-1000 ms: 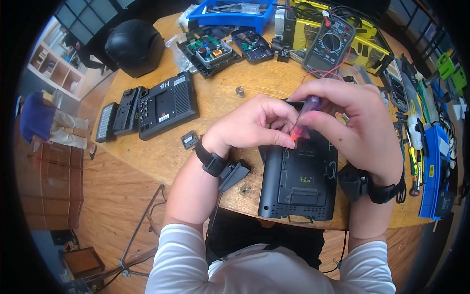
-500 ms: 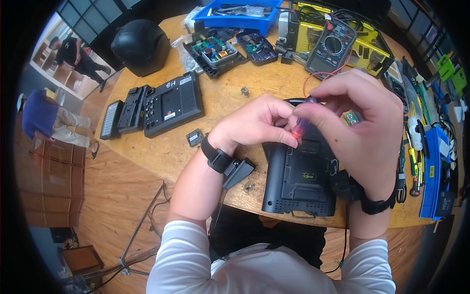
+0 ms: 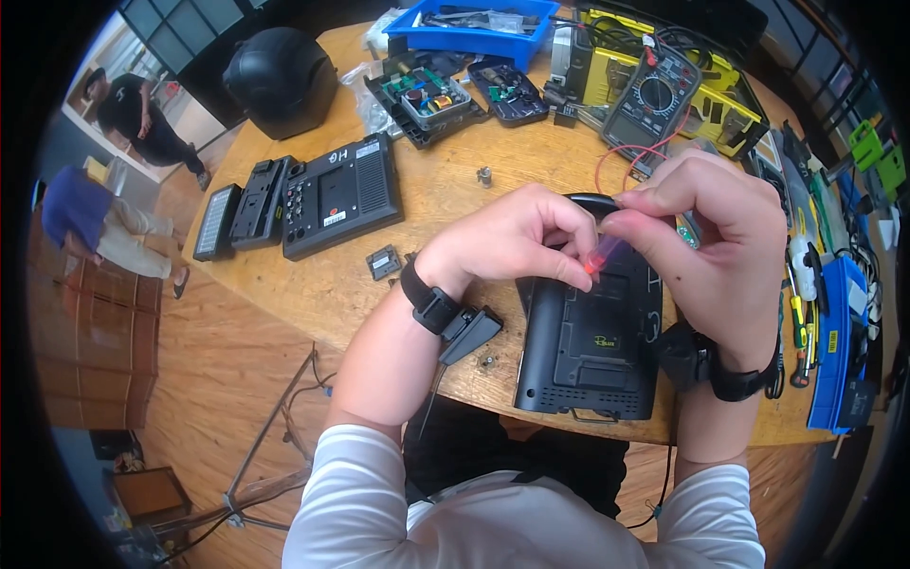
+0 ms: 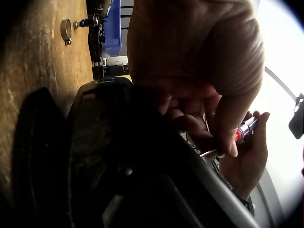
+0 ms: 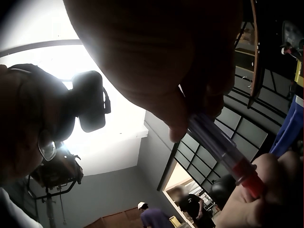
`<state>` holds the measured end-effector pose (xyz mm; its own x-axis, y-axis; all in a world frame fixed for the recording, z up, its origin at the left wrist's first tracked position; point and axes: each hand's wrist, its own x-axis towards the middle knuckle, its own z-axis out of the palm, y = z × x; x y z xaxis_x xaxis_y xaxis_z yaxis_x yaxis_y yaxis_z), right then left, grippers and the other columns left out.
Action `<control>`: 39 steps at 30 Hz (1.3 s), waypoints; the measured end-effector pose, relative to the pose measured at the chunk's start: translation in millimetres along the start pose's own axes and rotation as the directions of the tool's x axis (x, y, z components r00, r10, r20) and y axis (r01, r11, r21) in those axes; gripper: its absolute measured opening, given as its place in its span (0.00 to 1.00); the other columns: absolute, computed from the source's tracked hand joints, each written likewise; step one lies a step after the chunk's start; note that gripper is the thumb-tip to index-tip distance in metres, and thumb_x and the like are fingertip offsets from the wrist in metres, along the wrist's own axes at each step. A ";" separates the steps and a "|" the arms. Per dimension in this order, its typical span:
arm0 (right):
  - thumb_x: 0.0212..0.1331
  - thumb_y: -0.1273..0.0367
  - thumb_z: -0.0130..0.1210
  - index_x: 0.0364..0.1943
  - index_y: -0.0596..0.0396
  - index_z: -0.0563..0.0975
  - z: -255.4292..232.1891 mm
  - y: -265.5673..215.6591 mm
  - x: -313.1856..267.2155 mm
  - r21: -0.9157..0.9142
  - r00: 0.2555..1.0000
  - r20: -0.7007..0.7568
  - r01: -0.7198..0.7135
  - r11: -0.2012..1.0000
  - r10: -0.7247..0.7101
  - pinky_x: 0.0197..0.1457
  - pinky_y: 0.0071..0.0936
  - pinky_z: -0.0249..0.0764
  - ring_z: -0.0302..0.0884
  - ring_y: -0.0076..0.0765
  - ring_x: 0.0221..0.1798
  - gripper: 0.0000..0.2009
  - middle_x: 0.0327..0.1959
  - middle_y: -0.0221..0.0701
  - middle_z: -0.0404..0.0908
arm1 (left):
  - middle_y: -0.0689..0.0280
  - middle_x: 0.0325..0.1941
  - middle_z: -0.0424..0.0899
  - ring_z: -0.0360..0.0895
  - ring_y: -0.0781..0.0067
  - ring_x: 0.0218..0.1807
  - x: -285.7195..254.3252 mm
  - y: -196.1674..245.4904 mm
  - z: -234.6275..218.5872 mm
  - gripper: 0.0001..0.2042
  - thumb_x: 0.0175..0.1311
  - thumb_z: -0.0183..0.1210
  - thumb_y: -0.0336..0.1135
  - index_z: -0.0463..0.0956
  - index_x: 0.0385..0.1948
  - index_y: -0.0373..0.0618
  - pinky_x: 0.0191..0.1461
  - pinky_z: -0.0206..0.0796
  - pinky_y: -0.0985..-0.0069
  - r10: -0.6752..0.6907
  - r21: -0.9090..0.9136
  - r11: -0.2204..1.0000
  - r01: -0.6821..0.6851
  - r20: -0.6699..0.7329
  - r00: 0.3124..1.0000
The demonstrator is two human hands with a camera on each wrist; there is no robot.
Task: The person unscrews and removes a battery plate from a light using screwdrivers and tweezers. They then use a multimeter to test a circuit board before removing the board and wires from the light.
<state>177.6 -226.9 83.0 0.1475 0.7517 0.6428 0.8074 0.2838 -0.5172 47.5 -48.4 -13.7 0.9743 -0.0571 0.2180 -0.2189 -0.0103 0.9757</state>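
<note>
A black monitor-like device (image 3: 592,379) with a yellow-green label lies back side up at the table's front edge. Over its far part, a screwdriver (image 3: 609,248) with a clear purple handle and red collar stands tilted. My right hand (image 3: 711,242) pinches the handle's upper end between thumb and fingers. Lower down, at the red collar, my left hand (image 3: 521,237) pinches the screwdriver with thumb and forefinger. In the left wrist view its thin metal shaft (image 4: 207,153) reaches toward the casing edge; the tip is hidden.
Left of the device lie a small black square part (image 3: 383,263) and another black unit with ports (image 3: 346,194). Opened circuit housings (image 3: 427,104), a blue tray (image 3: 474,43) and a multimeter (image 3: 654,95) stand behind. Tools and a blue bin (image 3: 834,341) line the right side.
The right hand has shifted along the handle to its upper end, and the screwdriver leans further right. The left hand keeps its pinch at the collar. A bystander in black has come into view.
</note>
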 end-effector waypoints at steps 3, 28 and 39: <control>0.50 0.80 0.71 0.29 0.62 0.82 -2.6 11.9 0.8 0.108 0.998 0.060 0.023 0.994 -0.029 0.40 0.23 0.75 0.83 0.30 0.32 0.07 0.30 0.35 0.87 | 0.72 0.32 0.83 0.80 0.84 0.38 -0.1 1.0 -1.1 0.08 0.59 0.73 0.26 0.85 0.37 0.39 0.44 0.71 0.83 0.000 0.070 0.998 -0.001 0.021 1.000; 0.53 0.83 0.64 0.33 0.61 0.81 5.9 19.2 1.5 0.302 0.991 0.116 -0.097 0.948 0.064 0.47 0.27 0.78 0.83 0.29 0.44 0.06 0.41 0.38 0.86 | 0.64 0.51 0.86 0.83 0.72 0.51 -1.4 3.1 10.6 0.33 0.53 0.78 0.27 0.74 0.64 0.38 0.59 0.74 0.71 0.103 -0.196 0.974 -0.110 -0.044 0.994; 0.57 0.83 0.64 0.43 0.62 0.81 4.4 9.5 3.7 0.323 0.981 0.192 -0.099 0.941 0.037 0.53 0.27 0.79 0.84 0.30 0.49 0.10 0.46 0.39 0.86 | 0.73 0.45 0.83 0.78 0.82 0.44 -0.6 7.6 13.3 0.25 0.55 0.74 0.22 0.78 0.56 0.41 0.53 0.70 0.79 0.126 0.002 0.992 -0.128 -0.198 0.972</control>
<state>183.4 -218.7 78.0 0.0649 0.8622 0.5024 0.5606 0.3850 -0.7331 44.6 -61.6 -6.7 0.9300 0.1406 0.3396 -0.3423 -0.0050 0.9396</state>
